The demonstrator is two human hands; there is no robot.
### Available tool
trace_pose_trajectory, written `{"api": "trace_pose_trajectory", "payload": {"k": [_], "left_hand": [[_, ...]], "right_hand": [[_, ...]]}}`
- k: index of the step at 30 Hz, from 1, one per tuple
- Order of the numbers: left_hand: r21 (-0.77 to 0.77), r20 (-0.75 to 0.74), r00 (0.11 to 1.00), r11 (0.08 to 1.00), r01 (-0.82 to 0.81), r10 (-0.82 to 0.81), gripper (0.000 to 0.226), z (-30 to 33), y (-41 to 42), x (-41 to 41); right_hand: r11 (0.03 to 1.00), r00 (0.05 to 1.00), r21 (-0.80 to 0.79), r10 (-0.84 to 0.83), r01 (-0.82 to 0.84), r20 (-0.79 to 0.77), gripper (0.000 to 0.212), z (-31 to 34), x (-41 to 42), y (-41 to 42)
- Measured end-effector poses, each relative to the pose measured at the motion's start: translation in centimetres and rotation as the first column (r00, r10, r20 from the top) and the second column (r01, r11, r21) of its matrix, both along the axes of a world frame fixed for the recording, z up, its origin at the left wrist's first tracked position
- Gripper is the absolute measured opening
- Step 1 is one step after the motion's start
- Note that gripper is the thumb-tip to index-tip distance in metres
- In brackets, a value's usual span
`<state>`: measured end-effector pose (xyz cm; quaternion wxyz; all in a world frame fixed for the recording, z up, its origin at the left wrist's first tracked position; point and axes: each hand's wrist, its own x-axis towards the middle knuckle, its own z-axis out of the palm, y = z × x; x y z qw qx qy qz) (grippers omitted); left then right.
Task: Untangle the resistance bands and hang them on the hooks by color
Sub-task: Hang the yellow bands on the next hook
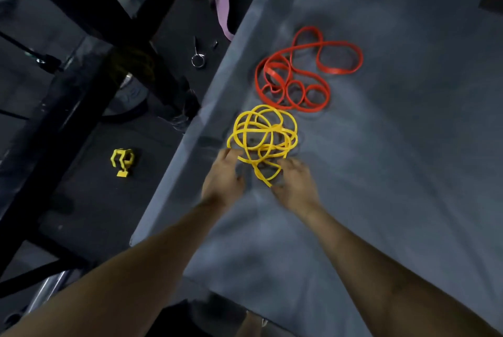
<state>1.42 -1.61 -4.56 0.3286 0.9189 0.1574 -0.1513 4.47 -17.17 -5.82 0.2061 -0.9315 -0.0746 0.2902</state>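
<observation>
Two tangled bands here, both lying on a grey mat [381, 173]. Going left to right: a yellow clip [122, 161] lies on the dark floor [89, 200] at 9 o'clock, a metal spring collar [198, 57] up around 11. Left hand [221, 178] reaches the yellow band [262, 135], fingers loosely spread at its lower-left edge. Right hand [295, 185] is at the band's bottom loop; too blurry to tell if those fingers pinch it. Red band [296, 75] is at 1 o'clock, just beyond the yellow.
</observation>
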Motion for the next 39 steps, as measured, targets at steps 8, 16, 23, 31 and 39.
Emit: {"api": "trace_pose_trajectory", "payload": {"k": [8,16,23,31,39], "left_hand": [[0.111,-0.08,0.975,0.971,0.214,-0.206,0.037,-3.0,-0.1,0.9],[0.21,-0.214,0.944,0.932,0.294,-0.25,0.024,0.9,0.8,-3.1],[0.047,0.02,0.999,0.999,0.026,-0.027,0.019,12.7,0.5,-1.2],[-0.092,0.29,0.942,0.985,-0.145,0.166,0.012,31.5,0.5,-3.0],[-0.034,0.526,0.837,0.987,-0.159,0.153,0.023,48.9,1.1,-4.9]], "right_hand": [[0.97,0.988,-0.209,0.142,-0.127,0.058,0.034,-2.4,-1.1,0.7],[0.961,0.973,-0.155,0.222,-0.229,-0.061,0.032,1.9,-2.1,-0.5],[0.983,0.99,0.118,0.135,-0.14,0.052,0.023,13.1,1.3,-0.5],[0.922,0.93,0.228,0.248,-0.312,0.27,0.019,31.6,2.1,-0.2],[0.847,0.793,0.185,0.359,-0.498,0.491,0.015,48.7,1.5,0.2]]}}
